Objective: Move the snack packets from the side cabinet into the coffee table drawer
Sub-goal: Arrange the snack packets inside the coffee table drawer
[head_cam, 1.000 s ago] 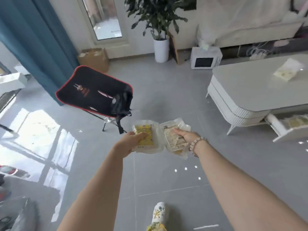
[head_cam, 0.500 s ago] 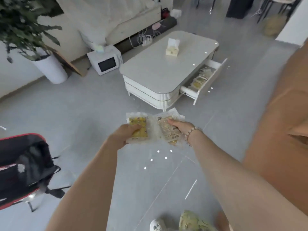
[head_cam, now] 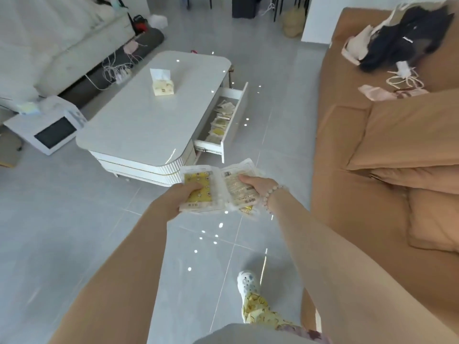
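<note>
On my feed, the left hand (head_cam: 183, 194) has its grip closed on a yellow snack packet (head_cam: 198, 183), thumb lying across the front. The right hand (head_cam: 258, 187), a bead bracelet (head_cam: 269, 194) at its wrist, grips a second packet (head_cam: 236, 184) with the printed back facing up. The 2 packets sit side by side in the air above the grey tile floor (head_cam: 74, 232), inner edges meeting. I cannot tell whether they overlap.

At 12 o'clock from the hands, the drawer (head_cam: 234, 117) of the white coffee bench (head_cam: 149, 120) stands pulled out, with a row of stored packets (head_cam: 219, 122) lying inside. A tissue pack (head_cam: 162, 86) stands on the bench top at 11 o'clock. A white appliance (head_cam: 49, 129) with a dark screen sits on the floor at 10 o'clock, just beside the bench. A brown sofa (head_cam: 372, 207) fills the 3 o'clock side. At 6 o'clock, 1 foot in a white clog (head_cam: 246, 284) is planted on the tiles.
</note>
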